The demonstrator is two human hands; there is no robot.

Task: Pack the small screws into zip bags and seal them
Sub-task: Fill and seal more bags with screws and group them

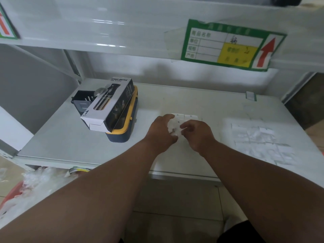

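A small clear zip bag (175, 126) with a few dark specks inside sits between my two hands at the middle of the white shelf (70, 137). My left hand (162, 133) holds its left side with curled fingers. My right hand (197, 133) pinches its right edge between thumb and fingers. Just behind the hands lies a flat stack of clear zip bags (188, 117). To the right, several filled or flattened clear bags (259, 139) are spread on the shelf. The screws themselves are too small to make out.
A black-and-white spray bottle box (108, 104) lies on a yellow-and-navy container (122, 132) at the left, with a black holder (82, 100) behind it. A green label with a red arrow (231, 45) hangs on the upper shelf edge. Plastic wrap (35, 183) lies below left.
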